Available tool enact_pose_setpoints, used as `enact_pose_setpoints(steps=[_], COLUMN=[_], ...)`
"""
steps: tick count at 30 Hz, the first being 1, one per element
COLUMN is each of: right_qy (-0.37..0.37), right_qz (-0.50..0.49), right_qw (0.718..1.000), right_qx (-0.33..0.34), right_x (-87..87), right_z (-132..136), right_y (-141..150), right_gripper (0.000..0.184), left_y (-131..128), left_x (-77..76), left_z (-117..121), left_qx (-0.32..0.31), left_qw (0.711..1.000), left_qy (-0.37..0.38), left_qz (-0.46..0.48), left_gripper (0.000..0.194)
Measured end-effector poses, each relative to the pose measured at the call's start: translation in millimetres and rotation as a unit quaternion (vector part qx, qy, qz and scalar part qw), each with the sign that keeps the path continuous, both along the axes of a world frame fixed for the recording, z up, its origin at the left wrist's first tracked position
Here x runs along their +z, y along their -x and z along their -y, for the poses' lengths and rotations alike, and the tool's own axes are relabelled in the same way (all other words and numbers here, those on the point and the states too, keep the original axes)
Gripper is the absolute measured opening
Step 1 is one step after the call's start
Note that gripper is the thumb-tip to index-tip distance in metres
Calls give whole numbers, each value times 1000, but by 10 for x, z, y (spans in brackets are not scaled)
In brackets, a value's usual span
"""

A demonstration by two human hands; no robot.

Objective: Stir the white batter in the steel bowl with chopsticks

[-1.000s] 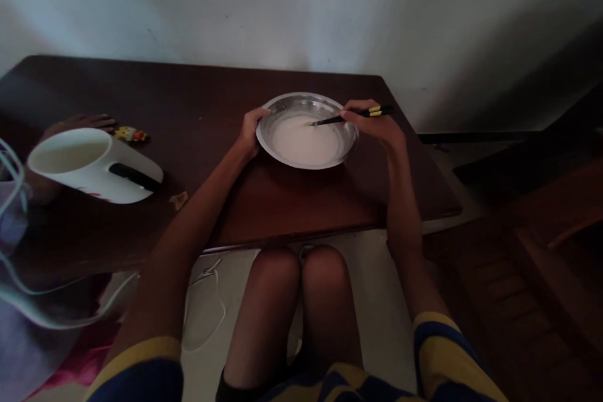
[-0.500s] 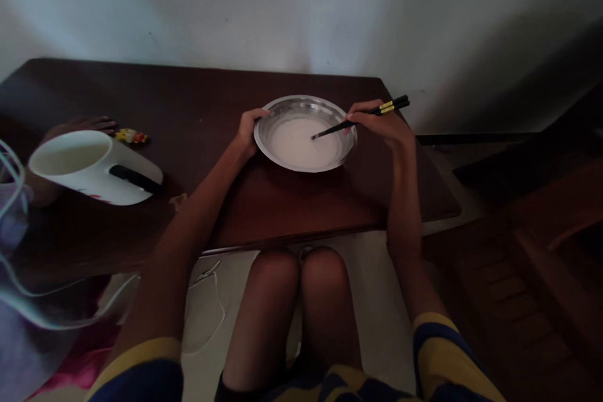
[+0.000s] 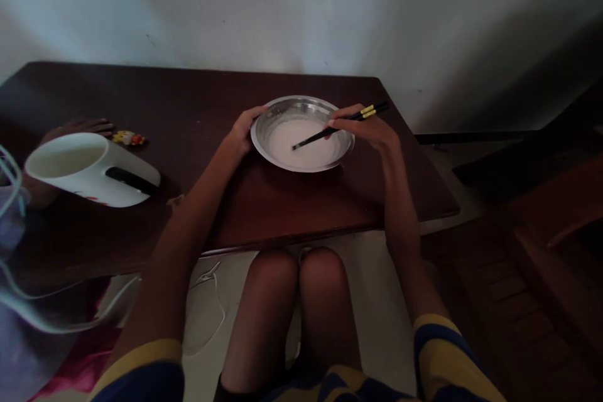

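A round metal bowl (image 3: 301,168) rests on the dark table, with a pale, milky mixture (image 3: 306,144) inside. My left hand (image 3: 245,127) grips the bowl's left rim, thumb over the edge and the other fingers mostly hidden behind it. In my right hand (image 3: 360,124), over the bowl's right side, is a pair of black chopsticks (image 3: 372,110) with yellow bands. They slant down to the left, and their tips touch the mixture near the bowl's middle.
To the left on the table (image 3: 188,100) stand a white jug (image 3: 94,173) with a black handle and a small yellow and red toy (image 3: 129,137). Another person's hand (image 3: 78,127) lies behind the jug. A wall (image 3: 235,12) borders the far edge.
My right hand and the chopsticks have moved left, taking the tips from right of the bowl's middle toward its centre-left. My left hand stays on the rim.
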State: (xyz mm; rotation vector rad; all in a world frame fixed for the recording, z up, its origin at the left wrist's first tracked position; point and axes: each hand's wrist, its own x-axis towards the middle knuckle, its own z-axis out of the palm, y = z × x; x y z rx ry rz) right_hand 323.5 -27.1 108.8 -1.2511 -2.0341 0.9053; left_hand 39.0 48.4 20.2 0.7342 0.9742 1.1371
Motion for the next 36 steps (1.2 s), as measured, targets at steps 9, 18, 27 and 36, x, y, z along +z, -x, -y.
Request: enact_pose_setpoints(steps=[9, 18, 27, 36], right_qy=[5, -31, -20, -5], right_qz=[1, -9, -5, -10], right_qw=[1000, 998, 999, 999], right_qx=[-23, -55, -34, -30], right_x=[53, -6, -6, 3], right_z=[7, -33, -30, -22], right_y=[-62, 12, 20, -32], right_gripper=[29, 29, 23, 24], left_y=[-43, -183, -153, -175], left_x=[98, 212, 220, 204], left_z=[28, 74, -11, 29], left_qx=[2, 0, -37, -49], left_qw=[999, 999, 998, 998], left_qy=[8, 38, 42, 20], left_qz=[-33, 31, 13, 38], left_gripper=[15, 28, 30, 30])
